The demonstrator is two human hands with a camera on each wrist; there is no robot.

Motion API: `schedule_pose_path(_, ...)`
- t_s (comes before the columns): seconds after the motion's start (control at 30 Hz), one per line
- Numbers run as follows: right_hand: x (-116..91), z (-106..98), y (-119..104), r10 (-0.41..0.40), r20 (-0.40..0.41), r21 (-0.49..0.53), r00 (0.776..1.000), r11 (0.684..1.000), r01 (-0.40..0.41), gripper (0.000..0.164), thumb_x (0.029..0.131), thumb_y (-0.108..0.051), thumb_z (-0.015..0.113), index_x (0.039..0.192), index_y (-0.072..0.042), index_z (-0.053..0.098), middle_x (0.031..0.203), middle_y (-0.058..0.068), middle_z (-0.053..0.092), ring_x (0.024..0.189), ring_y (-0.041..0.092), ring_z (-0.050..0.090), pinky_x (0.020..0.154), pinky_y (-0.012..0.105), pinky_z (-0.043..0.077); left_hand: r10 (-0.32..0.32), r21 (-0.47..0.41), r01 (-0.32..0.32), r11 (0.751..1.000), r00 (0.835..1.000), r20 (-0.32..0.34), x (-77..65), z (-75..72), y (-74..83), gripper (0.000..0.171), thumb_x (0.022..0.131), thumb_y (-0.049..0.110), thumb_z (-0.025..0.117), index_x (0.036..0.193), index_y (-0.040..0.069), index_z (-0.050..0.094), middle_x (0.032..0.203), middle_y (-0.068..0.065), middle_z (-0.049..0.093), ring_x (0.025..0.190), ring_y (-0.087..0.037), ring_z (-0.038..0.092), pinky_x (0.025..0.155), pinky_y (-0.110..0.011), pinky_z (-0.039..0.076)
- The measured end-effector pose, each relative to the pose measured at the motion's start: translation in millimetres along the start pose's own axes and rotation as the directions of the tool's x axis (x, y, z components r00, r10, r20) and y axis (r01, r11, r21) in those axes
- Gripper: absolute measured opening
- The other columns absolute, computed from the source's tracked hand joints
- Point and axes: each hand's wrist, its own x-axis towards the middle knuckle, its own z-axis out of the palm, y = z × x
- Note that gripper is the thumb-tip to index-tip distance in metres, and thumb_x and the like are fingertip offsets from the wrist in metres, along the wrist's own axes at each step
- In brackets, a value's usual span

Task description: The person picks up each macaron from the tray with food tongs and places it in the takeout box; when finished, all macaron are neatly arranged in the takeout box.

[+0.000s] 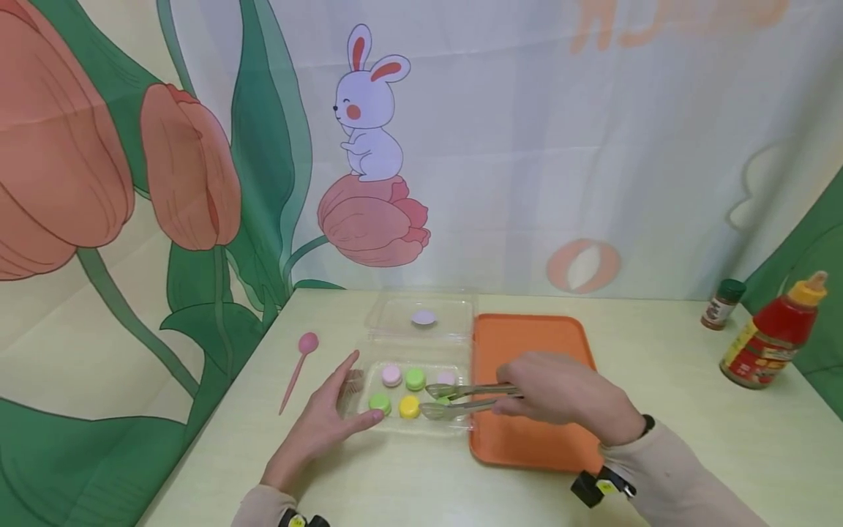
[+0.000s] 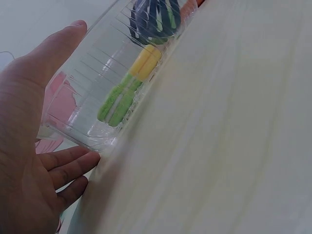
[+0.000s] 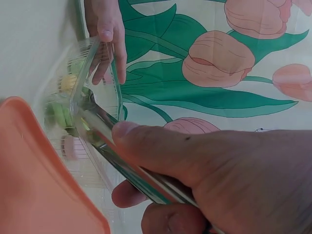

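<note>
My right hand grips metal tongs, whose parted tips reach into a clear plastic box. Several macarons lie inside: a pink one, green ones and a yellow one. At the right end, the tongs overlap a green macaron and a pale pink one. The lid is folded back, with a lilac oval on it. Along the box's left end lies my left hand, thumb and fingers spread and fairly straight, touching its edges; the left wrist view shows the thumb at the rim.
An orange tray lies right beside the box, under my right hand. To the left is a pink spoon. At the far right stand a red bottle with a yellow cap and a small green-capped jar. A printed curtain hangs behind the table.
</note>
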Motion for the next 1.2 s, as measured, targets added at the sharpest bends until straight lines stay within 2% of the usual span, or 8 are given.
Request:
schedule_pose_path(0.1, 0.2, -0.2, -2.2, 0.015, 0.006, -0.007, 1.000, 1.000, -0.015, 0.031, 0.102, -0.034, 0.084, 0.082, -0.022, 0.064, 0.067, -0.011, 0.051, 0.059, 0.007, 0.042, 0.056, 0.025, 0.033, -0.006, -0.002, 0.006, 1.000, 1.000, 0.002, 0.3, 1.0, 0.3, 0.116, 0.089, 0.048, 0.093, 0.179, 0.028, 0.024, 0.174, -0.016, 0.045, 0.161, -0.042, 0.042, 0.131, -0.071, 0.027)
schedule_pose_path(0.23, -0.1, 0.2, -2.7, 0.013, -0.001, -0.011, 1.000, 1.000, -0.013, 0.034, 0.101, -0.033, 0.084, 0.080, -0.021, 0.061, 0.066, -0.010, 0.048, 0.058, 0.006, 0.039, 0.056, 0.025, 0.030, -0.017, 0.008, 0.017, 1.000, 1.000, 0.000, 1.5, 1.4, -0.9, 0.117, 0.088, 0.049, 0.094, 0.179, 0.028, 0.023, 0.177, -0.014, 0.042, 0.164, -0.040, 0.039, 0.132, -0.069, 0.026)
schedule_pose_path(0.47, -1.9, 1.5, -3.7, 0.025, -0.006, 0.002, 1.000, 1.000, -0.025, 0.027, 0.100, -0.035, 0.086, 0.086, -0.020, 0.068, 0.070, -0.012, 0.056, 0.060, 0.007, 0.047, 0.057, 0.026, 0.040, -0.033, 0.001, 0.033, 0.999, 0.999, 0.004, 1.9, 1.4, -0.2, 0.118, 0.087, 0.048, 0.095, 0.179, 0.029, 0.023, 0.178, -0.013, 0.040, 0.165, -0.040, 0.037, 0.132, -0.069, 0.026)
schedule_pose_path(0.63, -3.2, 2.9, -2.1, 0.008, -0.023, -0.008, 1.000, 1.000, -0.008, 0.033, 0.101, -0.036, 0.085, 0.082, -0.020, 0.062, 0.068, -0.011, 0.051, 0.059, 0.006, 0.042, 0.056, 0.025, 0.035, -0.025, -0.008, 0.025, 1.000, 1.000, 0.002, 1.0, 1.0, -0.5, 0.118, 0.087, 0.048, 0.095, 0.179, 0.029, 0.024, 0.177, -0.014, 0.041, 0.163, -0.040, 0.039, 0.132, -0.069, 0.027)
schedule_pose_path(0.73, -3.9, 3.8, -1.4, 0.002, -0.020, -0.004, 1.000, 1.000, -0.002, 0.032, 0.102, -0.036, 0.084, 0.083, -0.020, 0.063, 0.068, -0.011, 0.053, 0.058, 0.006, 0.043, 0.055, 0.025, 0.035, -0.024, -0.010, 0.024, 1.000, 1.000, 0.002, 0.8, 0.9, -0.5, 0.118, 0.087, 0.048, 0.095, 0.179, 0.029, 0.024, 0.176, -0.014, 0.043, 0.163, -0.039, 0.041, 0.132, -0.069, 0.027)
schedule_pose_path(0.97, -7.2, 3.7, -1.2, 0.008, -0.005, 0.033, 1.000, 0.999, -0.008, 0.026, 0.102, -0.040, 0.083, 0.091, -0.019, 0.071, 0.072, -0.013, 0.060, 0.058, 0.006, 0.051, 0.056, 0.026, 0.043, -0.027, -0.001, 0.027, 1.000, 1.000, 0.004, 0.6, 0.6, 0.0, 0.118, 0.087, 0.049, 0.095, 0.179, 0.030, 0.024, 0.176, -0.013, 0.043, 0.163, -0.039, 0.041, 0.132, -0.068, 0.027)
schedule_pose_path(1.1, -12.4, -1.4, -0.7, 0.002, -0.002, 0.063, 1.000, 0.998, -0.002, 0.027, 0.104, -0.041, 0.080, 0.091, -0.021, 0.067, 0.072, -0.012, 0.060, 0.059, 0.005, 0.051, 0.056, 0.026, 0.042, -0.026, 0.002, 0.026, 1.000, 1.000, 0.002, 1.6, 0.8, 0.0, 0.118, 0.087, 0.049, 0.095, 0.179, 0.030, 0.023, 0.177, -0.012, 0.041, 0.164, -0.039, 0.039, 0.132, -0.068, 0.027)
schedule_pose_path(1.2, -19.0, -6.9, 1.5, 0.005, -0.035, 0.083, 0.999, 0.997, -0.002, 0.028, 0.105, -0.043, 0.078, 0.095, -0.021, 0.065, 0.073, -0.012, 0.061, 0.059, 0.004, 0.051, 0.057, 0.026, 0.044, -0.026, 0.003, 0.026, 1.000, 1.000, 0.002, 2.0, 1.0, 0.2, 0.118, 0.087, 0.050, 0.095, 0.179, 0.030, 0.023, 0.178, -0.013, 0.040, 0.164, -0.040, 0.039, 0.132, -0.068, 0.027)
